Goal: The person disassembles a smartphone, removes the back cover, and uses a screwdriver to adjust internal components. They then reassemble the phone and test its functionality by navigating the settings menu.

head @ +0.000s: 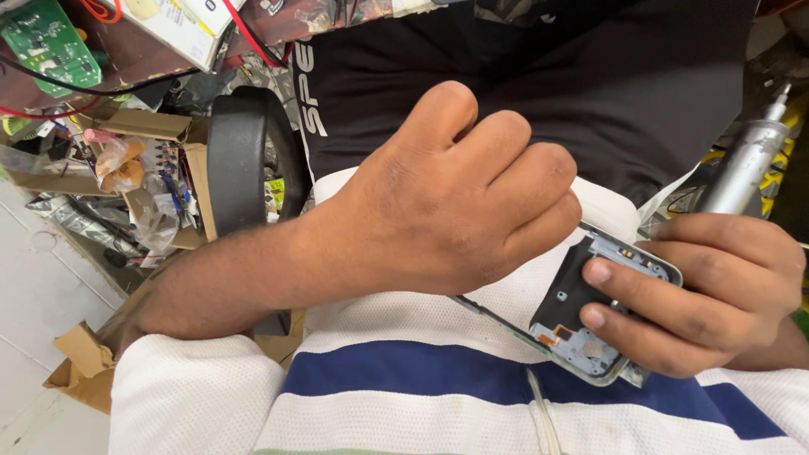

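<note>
An opened phone [576, 330] with its back cover off lies across my lap, showing a black inner plate and small grey parts. My left hand [447, 194] reaches in from the left, its fingers curled down over the phone's upper left edge and hiding that part. My right hand [716, 286] grips the phone's right end, two fingertips pressed on the exposed inside. A silver pen-shaped tool [746, 164] sticks up out of the same hand, tip pointing up and away. My white shirt with a blue stripe [438, 379] is under the phone.
A black garment on another person's torso [590, 76] fills the top. At left are a black rounded object [244, 160], cardboard boxes [84, 362] with plastic bags and small parts, a green circuit board [42, 42], red and black wires, and white floor tiles [34, 286].
</note>
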{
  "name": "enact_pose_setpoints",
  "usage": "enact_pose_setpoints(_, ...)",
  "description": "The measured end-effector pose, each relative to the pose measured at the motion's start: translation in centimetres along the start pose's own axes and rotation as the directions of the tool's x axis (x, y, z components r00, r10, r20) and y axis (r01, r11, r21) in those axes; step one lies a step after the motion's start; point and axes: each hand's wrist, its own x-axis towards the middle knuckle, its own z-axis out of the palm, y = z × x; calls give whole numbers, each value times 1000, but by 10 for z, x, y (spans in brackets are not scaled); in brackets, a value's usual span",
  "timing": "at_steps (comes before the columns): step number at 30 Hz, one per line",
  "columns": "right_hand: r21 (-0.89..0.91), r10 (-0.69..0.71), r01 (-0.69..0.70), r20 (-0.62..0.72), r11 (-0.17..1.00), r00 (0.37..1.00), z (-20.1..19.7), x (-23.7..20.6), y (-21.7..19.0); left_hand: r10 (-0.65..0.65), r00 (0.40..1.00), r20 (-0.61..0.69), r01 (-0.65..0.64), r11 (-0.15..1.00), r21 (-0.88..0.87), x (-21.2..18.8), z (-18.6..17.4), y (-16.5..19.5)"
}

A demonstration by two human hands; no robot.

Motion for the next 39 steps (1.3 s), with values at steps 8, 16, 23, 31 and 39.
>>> enact_pose_setpoints(8, 64, 40, -33, -98, 997, 994, 10, 5, 9, -149, 988, 44, 144, 766, -627, 34, -48, -8)
enact_pose_setpoints(16, 198, -27, 51, -121, 979, 992, -5, -54, -4, -483, 874, 56, 473, 816, -333, -17, -78, -21)
enact_pose_setpoints(23, 343, 131, -131, 23, 930, 991, -15, -71, -26, -395, 915, 89, 403, 909, -111, -10, -77, -38)
enact_pose_setpoints(31, 140, -47, 47, -3, 989, 999, -3, -32, 9, -5, 999, 54, 14, 987, -160, -4, -63, -28)
enact_pose_setpoints(39, 215, 23, -38, 70, 976, 997, 2, -7, 8, 345, 938, 28, -345, 938, 12, -1, -22, -21)
